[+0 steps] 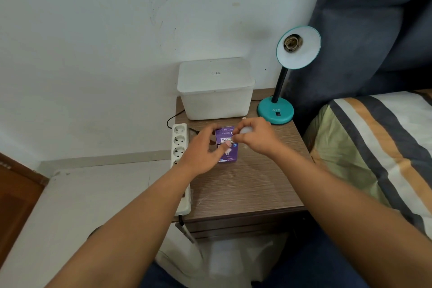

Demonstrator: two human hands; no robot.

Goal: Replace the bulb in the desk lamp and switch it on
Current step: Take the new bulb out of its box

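Note:
A teal desk lamp (275,110) stands at the back right of the wooden bedside table (245,187). Its shade (301,51) faces me and the socket (292,42) inside is bare. A purple bulb box (226,147) stands on the table in front of me. My left hand (203,149) touches the box's left side, thumb across its front. My right hand (254,135) is closed around a white bulb (245,130), just right of the box top. A small rocker switch (278,114) sits on the lamp's base.
A white lidded plastic box (216,91) stands at the back of the table beside the lamp. A white power strip (180,159) runs along the table's left edge. A bed with a striped cover (378,147) is on the right, against a dark padded headboard (364,30).

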